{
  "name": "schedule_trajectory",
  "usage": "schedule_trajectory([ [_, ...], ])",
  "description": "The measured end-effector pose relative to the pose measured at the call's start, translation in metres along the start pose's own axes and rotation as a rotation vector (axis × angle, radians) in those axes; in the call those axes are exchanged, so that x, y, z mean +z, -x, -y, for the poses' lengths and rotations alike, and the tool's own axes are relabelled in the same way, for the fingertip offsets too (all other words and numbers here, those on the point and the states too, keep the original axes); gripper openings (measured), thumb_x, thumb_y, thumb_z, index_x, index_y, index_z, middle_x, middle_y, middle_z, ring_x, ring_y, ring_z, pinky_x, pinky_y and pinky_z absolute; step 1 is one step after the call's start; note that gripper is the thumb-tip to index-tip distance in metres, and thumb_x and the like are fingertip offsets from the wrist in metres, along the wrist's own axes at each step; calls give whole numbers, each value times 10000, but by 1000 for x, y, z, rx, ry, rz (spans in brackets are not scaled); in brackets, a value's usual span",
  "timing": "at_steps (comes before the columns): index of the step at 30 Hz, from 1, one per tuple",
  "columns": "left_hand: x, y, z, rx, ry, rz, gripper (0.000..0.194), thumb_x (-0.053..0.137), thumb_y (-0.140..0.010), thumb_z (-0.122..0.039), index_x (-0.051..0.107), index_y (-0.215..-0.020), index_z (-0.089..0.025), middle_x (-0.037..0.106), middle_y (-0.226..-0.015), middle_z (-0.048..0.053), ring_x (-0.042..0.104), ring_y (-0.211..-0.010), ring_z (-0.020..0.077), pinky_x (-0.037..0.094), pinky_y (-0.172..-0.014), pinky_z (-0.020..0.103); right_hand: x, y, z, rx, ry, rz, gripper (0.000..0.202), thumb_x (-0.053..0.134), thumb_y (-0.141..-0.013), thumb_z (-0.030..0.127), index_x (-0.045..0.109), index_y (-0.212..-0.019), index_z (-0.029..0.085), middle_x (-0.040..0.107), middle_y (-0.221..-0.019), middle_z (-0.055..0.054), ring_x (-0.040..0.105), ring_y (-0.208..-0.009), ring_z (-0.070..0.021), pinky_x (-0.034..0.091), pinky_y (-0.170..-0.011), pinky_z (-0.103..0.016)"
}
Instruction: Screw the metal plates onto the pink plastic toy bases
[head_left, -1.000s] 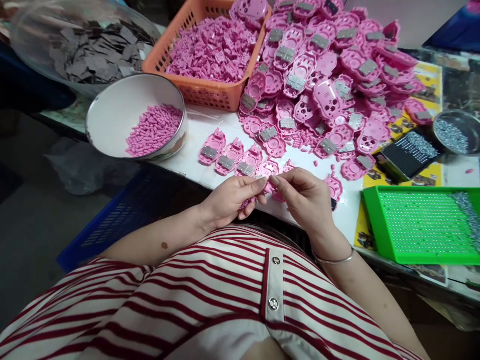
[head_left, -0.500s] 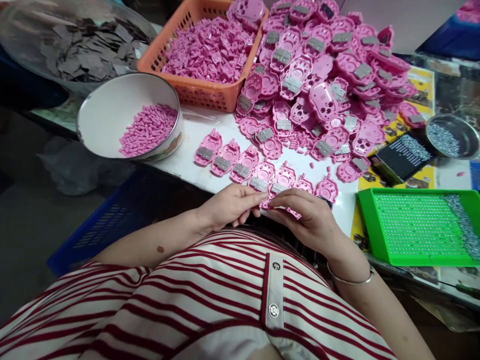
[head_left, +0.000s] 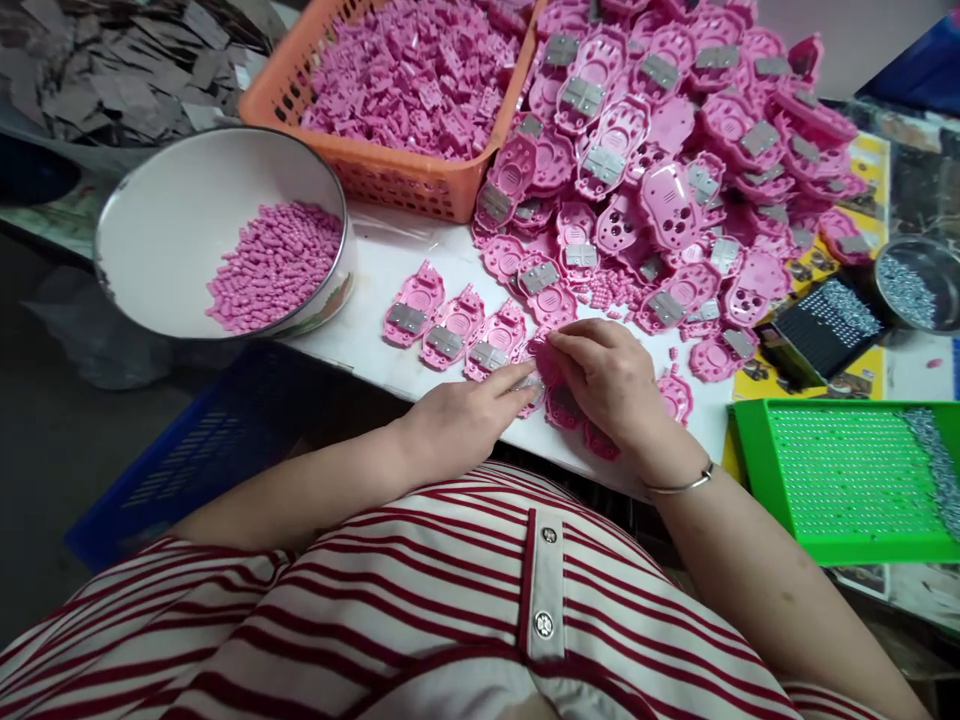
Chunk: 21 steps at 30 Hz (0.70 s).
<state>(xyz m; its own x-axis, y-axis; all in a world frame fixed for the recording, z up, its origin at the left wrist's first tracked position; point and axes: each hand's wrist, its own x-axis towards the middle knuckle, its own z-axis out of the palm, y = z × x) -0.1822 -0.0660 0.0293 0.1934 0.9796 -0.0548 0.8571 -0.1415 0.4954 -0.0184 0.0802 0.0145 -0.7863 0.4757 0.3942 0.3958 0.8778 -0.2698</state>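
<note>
A row of pink plastic shell halves lies along the front of the table; the shells on the left, such as this pink shell half point(head_left: 450, 330), carry grey metal plates. My left hand point(head_left: 465, 420) reaches in with its fingers stretched out, their tips on a shell in the middle of the row. Over the upper end of that same shell, my right hand point(head_left: 604, 375) is closed in a pinch. Whatever is between its fingertips is too small and hidden to make out. My right hand and forearm partly cover the shells at the right of the row.
Behind the row rises a big heap of pink shells point(head_left: 671, 205). An orange basket point(head_left: 382, 170) holds small pink parts; a white enamel bowl point(head_left: 165, 230) holds pink pegs. On the right are a green tray point(head_left: 765, 500), a black tray point(head_left: 806, 340) and a metal bowl point(head_left: 930, 310) with screws.
Both hands have moved from the table's front edge onto the row. My left fingers have straightened onto a shell, and my right fingertips have come to its upper end. The view has shifted closer.
</note>
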Motion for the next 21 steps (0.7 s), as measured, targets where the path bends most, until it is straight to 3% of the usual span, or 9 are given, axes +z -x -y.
schedule_trajectory([
  [6,-7,-3,-2,-9,-145,133,577,348,-888,-46,544,-1417,-167,447,-1548,124,695,-1102,301,600,-794,362,3,0,1,-43,78,110,245,506,-933,189,729,-1033,199,704,-965,-86,587,-848,-196,481,-765,-343],
  [13,-8,-5,-2,-1,-196,139,557,387,-883,-26,571,-1390,-166,481,-1522,126,720,-1036,270,616,-753,345,-13,-11,21,-47,254,385,200,483,-894,133,683,-908,126,642,-895,-143,496,-793,-235,398,-723,-373],
  [21,-8,-5,-6,11,-297,137,537,417,-901,-39,555,-1398,-187,481,-1529,83,725,-1040,233,647,-749,331,-18,-17,28,2,306,463,221,441,-922,149,662,-914,130,609,-884,-135,478,-797,-226,339,-715,-349],
])
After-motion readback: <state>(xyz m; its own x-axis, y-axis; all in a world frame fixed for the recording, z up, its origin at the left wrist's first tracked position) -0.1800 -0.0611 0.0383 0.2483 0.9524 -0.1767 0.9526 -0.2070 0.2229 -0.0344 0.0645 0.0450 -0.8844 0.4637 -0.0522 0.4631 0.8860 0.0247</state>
